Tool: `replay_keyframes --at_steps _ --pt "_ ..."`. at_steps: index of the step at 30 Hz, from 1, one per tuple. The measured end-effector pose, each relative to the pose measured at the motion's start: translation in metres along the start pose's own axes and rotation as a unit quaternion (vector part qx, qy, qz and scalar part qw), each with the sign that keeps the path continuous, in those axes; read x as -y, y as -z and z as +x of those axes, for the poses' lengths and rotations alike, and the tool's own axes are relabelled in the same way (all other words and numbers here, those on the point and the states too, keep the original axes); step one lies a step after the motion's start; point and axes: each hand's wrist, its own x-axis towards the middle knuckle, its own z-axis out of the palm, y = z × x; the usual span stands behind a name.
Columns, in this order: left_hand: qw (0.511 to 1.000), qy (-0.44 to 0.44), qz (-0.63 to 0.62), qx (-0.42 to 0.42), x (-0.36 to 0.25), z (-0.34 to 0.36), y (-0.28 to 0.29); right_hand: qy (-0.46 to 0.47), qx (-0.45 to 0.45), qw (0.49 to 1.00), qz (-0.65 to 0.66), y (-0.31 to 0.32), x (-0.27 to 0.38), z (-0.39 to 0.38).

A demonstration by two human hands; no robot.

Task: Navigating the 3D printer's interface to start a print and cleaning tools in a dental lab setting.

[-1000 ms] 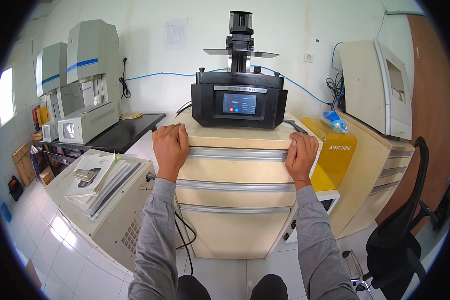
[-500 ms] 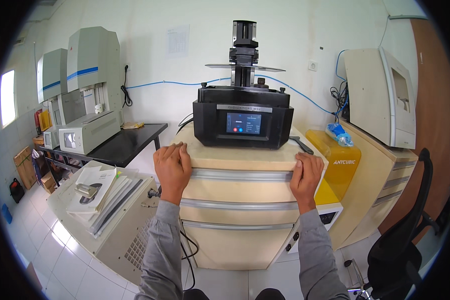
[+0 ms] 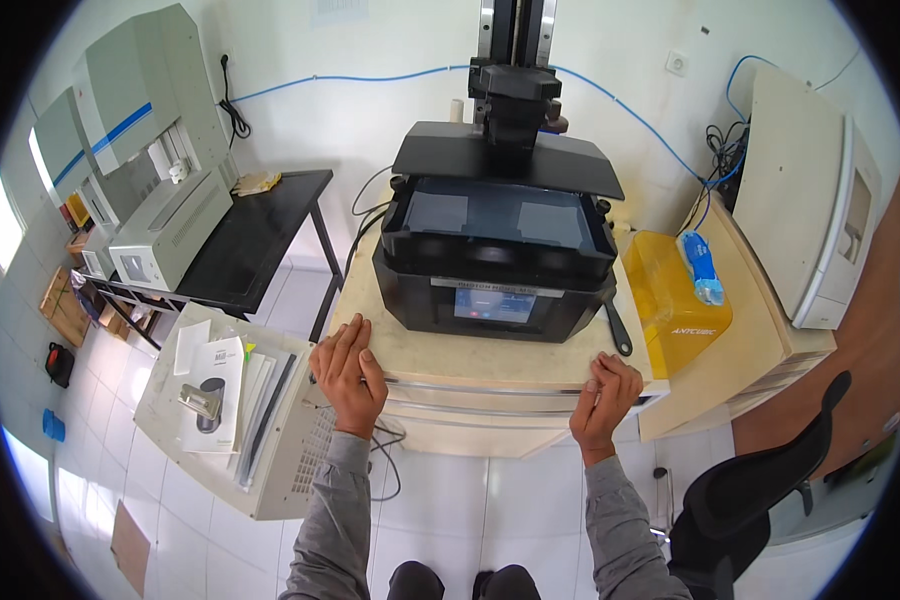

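A black resin 3D printer [image 3: 495,313] with a lit touchscreen stands on a cream drawer cabinet [image 3: 450,362]. Its dark build platform [image 3: 510,165] is raised on a vertical column above the resin vat [image 3: 500,215]. My left hand [image 3: 348,378] rests at the cabinet top's front left corner, fingers stretched and thumb apart, holding nothing. At the front right corner lies my right hand [image 3: 604,400], its fingers loosely bent over the edge and nothing seen in them. A scraper with a black handle [image 3: 620,332] lies beside the printer, just beyond my right hand.
On the right stand a yellow translucent cover [image 3: 670,300] with a blue-and-white packet [image 3: 702,268], a beige machine [image 3: 785,190] and a black chair [image 3: 760,470]. Papers [image 3: 217,395] lie on a low beige unit at left. Behind it, a black table [image 3: 255,240] bears grey machines.
My view has tilted down and come closer, showing the vat from above. Both hands stay at the cabinet's front edge; the left fingers have straightened from a curl.
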Motion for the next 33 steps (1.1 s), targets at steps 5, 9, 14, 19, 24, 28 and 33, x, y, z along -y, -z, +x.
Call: replay_keyframes --at_steps 5,9,14,19,24,28,33 --pt "0.998 0.041 0.016 0.054 -0.005 0.005 0.008 -0.011 0.063 0.998 -0.013 0.012 0.006 0.003" --pt "0.994 0.047 0.027 0.09 -0.003 0.005 0.018 -0.028 0.09 0.996 -0.008 0.014 0.014 0.005" --pt "0.989 0.059 0.023 0.13 -0.007 0.008 0.014 -0.051 0.094 0.994 -0.019 0.012 0.006 -0.007" --pt "0.986 0.067 0.024 0.149 -0.008 0.01 0.022 -0.043 0.107 0.993 0.004 0.016 0.01 0.011" --pt "0.981 0.067 0.033 0.177 -0.006 0.008 0.025 -0.067 0.131 0.989 -0.005 0.02 0.018 0.016" --pt "0.978 0.072 0.017 0.194 -0.013 0.016 0.028 -0.076 0.148 0.986 -0.007 0.026 0.016 0.018" --pt "0.974 0.085 0.02 0.21 -0.019 0.024 0.034 -0.096 0.171 0.981 0.007 0.031 0.018 0.024"
